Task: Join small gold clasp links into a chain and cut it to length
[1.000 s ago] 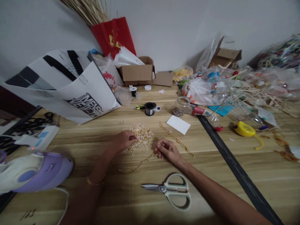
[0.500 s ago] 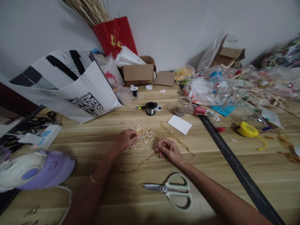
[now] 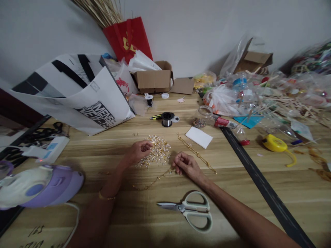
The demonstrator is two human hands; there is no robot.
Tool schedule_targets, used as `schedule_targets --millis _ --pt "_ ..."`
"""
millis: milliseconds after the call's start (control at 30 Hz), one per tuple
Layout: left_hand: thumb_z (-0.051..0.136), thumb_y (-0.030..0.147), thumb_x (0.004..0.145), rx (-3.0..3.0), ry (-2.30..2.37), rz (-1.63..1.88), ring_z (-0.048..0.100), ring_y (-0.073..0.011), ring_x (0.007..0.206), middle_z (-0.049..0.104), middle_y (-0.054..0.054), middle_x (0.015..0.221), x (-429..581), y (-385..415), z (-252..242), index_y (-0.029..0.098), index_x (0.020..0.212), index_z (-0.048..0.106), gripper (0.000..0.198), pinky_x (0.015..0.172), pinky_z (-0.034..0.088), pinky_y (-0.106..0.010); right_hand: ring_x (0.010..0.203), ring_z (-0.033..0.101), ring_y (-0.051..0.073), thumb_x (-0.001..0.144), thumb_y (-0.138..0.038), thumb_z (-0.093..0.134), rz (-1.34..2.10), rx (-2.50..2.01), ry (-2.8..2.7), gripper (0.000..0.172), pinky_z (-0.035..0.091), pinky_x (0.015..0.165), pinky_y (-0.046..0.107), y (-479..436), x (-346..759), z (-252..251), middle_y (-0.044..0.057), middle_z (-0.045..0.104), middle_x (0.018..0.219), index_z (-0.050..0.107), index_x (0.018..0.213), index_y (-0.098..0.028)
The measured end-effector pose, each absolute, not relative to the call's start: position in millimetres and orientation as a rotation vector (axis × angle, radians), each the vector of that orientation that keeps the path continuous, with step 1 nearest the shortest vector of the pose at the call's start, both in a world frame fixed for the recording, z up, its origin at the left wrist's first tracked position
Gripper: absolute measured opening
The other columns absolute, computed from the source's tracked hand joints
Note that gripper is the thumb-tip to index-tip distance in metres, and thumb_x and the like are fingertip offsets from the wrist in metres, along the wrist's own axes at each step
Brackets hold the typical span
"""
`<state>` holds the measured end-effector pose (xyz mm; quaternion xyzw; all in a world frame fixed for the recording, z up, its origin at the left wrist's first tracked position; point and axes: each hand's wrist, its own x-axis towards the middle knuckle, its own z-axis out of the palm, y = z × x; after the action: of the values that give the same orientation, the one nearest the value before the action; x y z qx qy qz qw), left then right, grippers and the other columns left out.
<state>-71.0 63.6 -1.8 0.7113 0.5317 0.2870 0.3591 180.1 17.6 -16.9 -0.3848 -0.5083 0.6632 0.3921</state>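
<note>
A pile of small gold and silver beads (image 3: 158,151) lies on the wooden table (image 3: 103,162). My left hand (image 3: 138,151) rests at the pile's left edge with thumb and fingers pinched into the beads. My right hand (image 3: 186,165) lies just right of the pile, fingers curled shut on one end of a thin gold chain (image 3: 150,182) that trails left toward me. A second gold chain (image 3: 196,153) runs diagonally behind my right hand. White-handled scissors (image 3: 191,210) lie shut near my right forearm.
A white printed shopping bag (image 3: 77,93) and a purple-and-white appliance (image 3: 36,186) sit at the left. A wire spool (image 3: 167,119), bead jar (image 3: 200,117), white card (image 3: 199,137), cardboard box (image 3: 152,81), yellow tape measure (image 3: 274,144) and plastic-bag clutter (image 3: 271,93) lie behind. A black strip (image 3: 258,182) crosses the right.
My left hand's fingers have shifted slightly within the bead pile. The view has drifted a little; my right hand stays on the chain.
</note>
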Motion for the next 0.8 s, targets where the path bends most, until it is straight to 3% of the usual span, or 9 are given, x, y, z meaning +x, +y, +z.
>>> schedule_targets --millis 800 --pt "0.062 0.032 0.071 1.747 1.344 0.750 0.060 -0.0123 0.064 0.068 -0.002 0.072 -69.4 62.4 4.3 0.013 0.079 0.065 0.020 0.060 0.047 -0.022 0.042 0.050 0.007 0.076 -0.048 0.063 1.685 -0.976 -1.292 0.034 0.039 0.039 0.017 17.8 180.9 -16.8 -0.002 0.057 0.056 0.052 0.072 -0.016"
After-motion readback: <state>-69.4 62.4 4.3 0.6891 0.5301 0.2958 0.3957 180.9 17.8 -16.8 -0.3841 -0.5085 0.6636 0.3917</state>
